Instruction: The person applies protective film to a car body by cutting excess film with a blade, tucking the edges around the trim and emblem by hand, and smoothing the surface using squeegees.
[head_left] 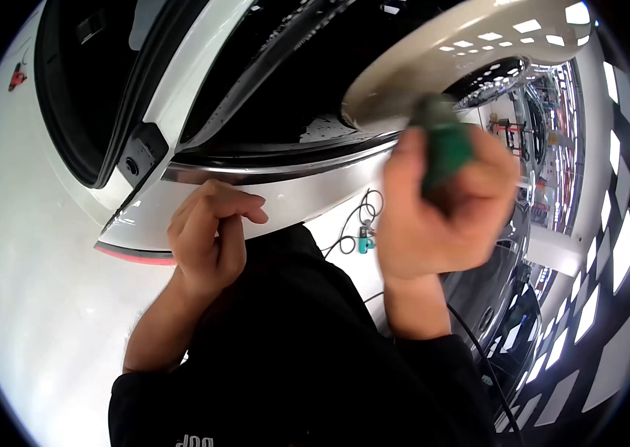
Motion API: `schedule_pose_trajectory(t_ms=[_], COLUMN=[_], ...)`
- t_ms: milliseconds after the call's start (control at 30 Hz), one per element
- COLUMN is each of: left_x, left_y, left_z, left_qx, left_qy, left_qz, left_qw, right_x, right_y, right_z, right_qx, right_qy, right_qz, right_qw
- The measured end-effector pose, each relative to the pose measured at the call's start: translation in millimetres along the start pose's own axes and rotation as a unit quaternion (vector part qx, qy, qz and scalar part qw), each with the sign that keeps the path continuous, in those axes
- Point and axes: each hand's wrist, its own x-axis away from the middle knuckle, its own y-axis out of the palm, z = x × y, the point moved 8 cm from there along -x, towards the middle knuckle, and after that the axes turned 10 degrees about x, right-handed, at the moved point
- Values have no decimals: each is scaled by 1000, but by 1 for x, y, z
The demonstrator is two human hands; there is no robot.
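My right hand (441,208) is raised in front of the side mirror, wrapped round a green hand tool (445,153) with a darker end. Motion blur hides the tool's exact kind. Below the window, my left hand (214,231) is by the white car door (292,195), its fingers curled and nothing visible in them. Just above that hand runs the dark window trim (255,177). The glossy, light-coloured side mirror (397,63) sits beyond the tool; the blurred tool overlaps its lower edge, so I cannot tell whether they touch.
Another green tool (365,240) with a looped black cord lies on the pale floor. A black cable (482,354) hangs by my right sleeve. The door's edge has a red strip (136,255). A dark car (482,290) stands at the right, and a red object (17,77) lies far left.
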Motion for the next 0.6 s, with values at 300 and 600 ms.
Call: schedule_pose_trajectory(t_ms=[300,600], left_x=[-1,5], left_y=[2,1], left_z=[3,3], left_qx=[-23,-53], left_qy=[34,83], left_qz=[-6,-9], left_qw=[999,995], right_x=[3,-2], right_y=[32,25], right_z=[-38,-32], right_qx=[163,186], right_qy=[-91,-75], right_qz=[-121,-46], right_qw=[975,979])
